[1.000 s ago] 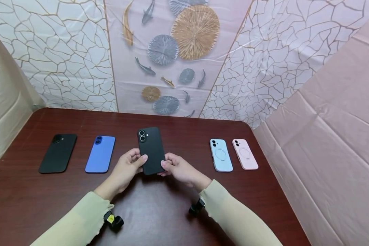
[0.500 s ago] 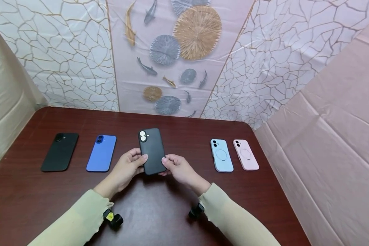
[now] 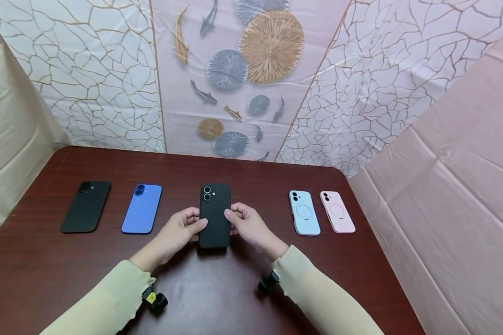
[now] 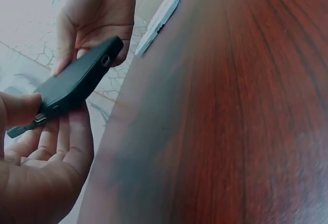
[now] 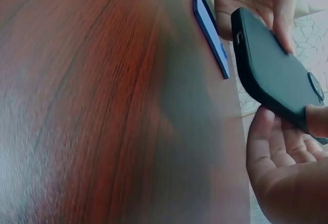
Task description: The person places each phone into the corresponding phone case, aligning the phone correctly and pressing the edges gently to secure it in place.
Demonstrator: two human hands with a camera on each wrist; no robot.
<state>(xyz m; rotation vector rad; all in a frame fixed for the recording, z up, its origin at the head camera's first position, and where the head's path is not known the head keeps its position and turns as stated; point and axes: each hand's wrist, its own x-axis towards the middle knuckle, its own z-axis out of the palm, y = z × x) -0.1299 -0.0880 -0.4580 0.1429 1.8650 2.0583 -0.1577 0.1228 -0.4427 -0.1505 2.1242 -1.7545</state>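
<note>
A black phone in a matte case [image 3: 215, 216] is held over the middle of the table, its back and two camera lenses facing up. My left hand [image 3: 181, 231] grips its left edge, thumb on the back. On the opposite edge, my right hand [image 3: 250, 227] grips it the same way. Both wrist views show fingers curled beneath the phone [image 4: 77, 80]; a port opening shows in its short end in the right wrist view, where the phone [image 5: 277, 70] hides part of the hands.
Left on the dark red wooden table [image 3: 184, 288] lie a black phone [image 3: 85, 209] and a blue phone [image 3: 142, 209]. At right lie a light blue phone case [image 3: 305, 221] and a pink one [image 3: 338, 218], each with a ring. Patterned cloth [image 3: 109, 83] hangs behind.
Both hands have brought the black phone slightly right and nearer to me, turning it from a slant to nearly straight. The grips look the same, and the other things on the table stay put.
</note>
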